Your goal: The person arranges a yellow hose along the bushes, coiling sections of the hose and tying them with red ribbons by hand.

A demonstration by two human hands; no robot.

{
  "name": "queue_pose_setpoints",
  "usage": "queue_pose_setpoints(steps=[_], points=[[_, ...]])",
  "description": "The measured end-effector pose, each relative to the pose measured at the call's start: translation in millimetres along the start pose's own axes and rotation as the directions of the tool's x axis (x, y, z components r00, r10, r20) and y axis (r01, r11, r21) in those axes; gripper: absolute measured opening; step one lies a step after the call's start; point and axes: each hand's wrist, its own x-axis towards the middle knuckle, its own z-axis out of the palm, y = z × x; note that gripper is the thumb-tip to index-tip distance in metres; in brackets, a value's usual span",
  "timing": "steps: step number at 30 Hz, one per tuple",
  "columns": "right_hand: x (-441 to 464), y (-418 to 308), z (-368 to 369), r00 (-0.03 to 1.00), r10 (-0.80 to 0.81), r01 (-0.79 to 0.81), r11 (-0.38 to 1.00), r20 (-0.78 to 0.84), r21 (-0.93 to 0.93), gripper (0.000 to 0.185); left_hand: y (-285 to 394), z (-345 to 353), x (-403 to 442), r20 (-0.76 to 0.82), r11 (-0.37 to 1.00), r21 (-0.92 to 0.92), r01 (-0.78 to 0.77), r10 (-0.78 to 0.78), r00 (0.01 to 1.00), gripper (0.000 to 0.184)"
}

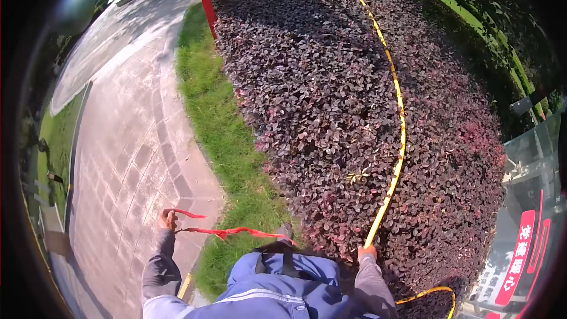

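Observation:
My left hand (168,220) is out over the paving at the lower left, its fingers closed on a thin red ribbon (233,232). One short end of the ribbon sticks out to the right, and a longer, twisted length runs across the grass toward my body. At the hedge's near edge, my right hand (367,252) is wrapped round a yellow hose (403,136) with dark marks. From that hand the hose curves away over the purple-leaved hedge (319,106) to the far end. Another yellow loop (453,301) lies at the lower right.
A grass strip (221,124) separates the hedge from the paved path (118,159). A red post (205,0) rises at the hedge's far left corner. On the right stands a clear panel with a red and white sign (517,260). My shoe (286,231) shows on the grass.

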Motion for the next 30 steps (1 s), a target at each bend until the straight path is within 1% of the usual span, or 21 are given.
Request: queue_pose_setpoints(steps=[2, 4, 5, 6, 8, 9, 10, 11, 12, 14, 17, 19, 20, 22, 23, 24, 25, 26, 27, 28, 30], points=[[2.7, -27.5, -8.8, 0.995, 0.006, 0.025, 0.95, 0.1, -0.311, 0.047, -4.8, -46.3, -21.1, -0.108, 0.998, 0.033, 0.055, -0.051, 0.993, 0.025], [2.7, -47.4, -15.0, 0.959, -0.082, 0.223, 0.81, 0.271, -0.543, 0.046, -95.1, -73.3, -24.6, -0.213, 0.983, 0.163, 0.089, -0.053, 0.976, 0.025], [7.5, -58.9, -16.8, 0.927, -0.14, 0.331, 0.738, 0.347, -0.587, 0.045, -100.5, -74.4, -49.3, -0.228, 0.975, 0.197, 0.106, -0.059, 0.972, 0.026], [11.7, -72.4, -15.7, 0.878, -0.206, 0.446, 0.68, 0.433, -0.582, 0.044, -95.9, -63.2, -76.9, -0.236, 0.965, 0.232, 0.124, -0.068, 0.969, 0.026], [22.0, -107.7, -7.0, 0.757, -0.308, 0.632, 0.566, 0.575, -0.529, 0.042, -136.6, -31.4, -123.5, -0.162, 0.948, 0.211, 0.24, -0.208, 0.965, 0.026], [24.0, -130.6, -0.3, 0.699, -0.344, 0.696, 0.526, 0.626, -0.488, 0.042, -163.0, -7.9, -147.2, -0.041, 0.946, 0.032, 0.322, -0.321, 0.946, 0.027], [29.3, -154.9, 6.8, 0.646, -0.367, 0.748, 0.478, 0.669, -0.46, 0.041, -206.2, 21.3, -168.8, 0.073, 0.949, -0.089, 0.303, -0.297, 0.952, 0.027], [27.8, -182.1, 15.3, 0.593, -0.378, 0.79, 0.444, 0.711, -0.423, 0.04, -170.0, 37.3, -190.9, 0.222, 0.847, -0.181, 0.5, -0.46, 0.86, 0.028], [28.4, -212.4, 23.9, 0.549, -0.382, 0.823, 0.406, 0.744, -0.398, 0.039, -193.0, 69.3, -208.0, 0.286, 0.83, -0.23, 0.508, -0.441, 0.85, 0.028], [28.2, -274.9, 43.0, 0.464, -0.366, 0.877, 0.318, 0.807, -0.361, 0.037, -203.3, 126.3, -229.8, 0.415, 0.71, -0.34, 0.616, -0.474, 0.776, 0.029], [30.2, -369.0, 78.8, 0.343, -0.314, 0.937, 0.175, 0.885, -0.302, 0.035, -119.4, 145.1, -213.6, 0.374, 0.661, -0.376, 0.65, -0.533, 0.759, 0.032], [32.1, -435.4, 105.0, 0.265, -0.27, 0.964, 0.062, 0.926, -0.258, 0.034, -86.6, 158.0, -173.9, 0.31, 0.715, -0.29, 0.636, -0.558, 0.77, 0.031], [28.0, -465.2, 114.8, 0.225, -0.242, 0.973, -0.004, 0.944, -0.232, 0.033, -65.9, 158.3, -156.7, 0.302, 0.693, -0.311, 0.65, -0.577, 0.759, 0.031], [16.9, -529.0, 136.6, 0.116, -0.178, 0.975, -0.168, 0.977, -0.147, 0.031, -34.7, 151.6, -132.9, 0.157, 0.568, -0.421, 0.707, -0.722, 0.674, 0.032], [18.2, -564.0, 150.9, 0.022, -0.149, 0.955, -0.289, 0.989, -0.064, 0.031, -32.1, 155.3, -119.9, 0.072, 0.621, -0.488, 0.613, -0.671, 0.738, 0.035], [19.9, -601.4, 167.0, -0.088, -0.12, 0.909, -0.415, 0.989, 0.031, 0.03, -29.4, 155.0, -108.4, 0.019, 0.673, -0.474, 0.568, -0.637, 0.771, 0.037], [-81.5, -653.0, 144.9, 0.203, -0.128, 0.942, -0.246, 0.971, -0.229, 0.023, -24.9, 153.9, -99.1, 0.024, 0.6, -0.541, 0.589, -0.689, 0.724, 0.037], [-57.6, -689.7, 165.2, 0.453, -0.08, 0.888, 0.126, 0.888, -0.442, 0.018, -18.8, 155.4, -91.7, 0.033, 0.518, -0.608, 0.602, -0.741, 0.671, 0.037], [-52.7, -743.5, 187.2, 0.276, -0.059, 0.897, -0.343, 0.959, -0.279, 0.019, -14.0, 158.9, -85.4, 0.088, 0.392, -0.683, 0.616, -0.793, 0.602, 0.036], [-61.8, -779.8, 205.2, 0.343, -0.241, 0.896, -0.207, 0.908, -0.394, 0.024, -14.2, 158.9, -83.3, 0.117, 0.27, -0.755, 0.598, -0.841, 0.529, 0.036], [-59.2, -856.0, 269.3, 0.056, -0.418, 0.85, -0.456, 0.907, -0.263, 0.025, -28.4, 173.8, -87.4, 0.067, 0.281, -0.782, 0.556, -0.849, 0.524, 0.038]])
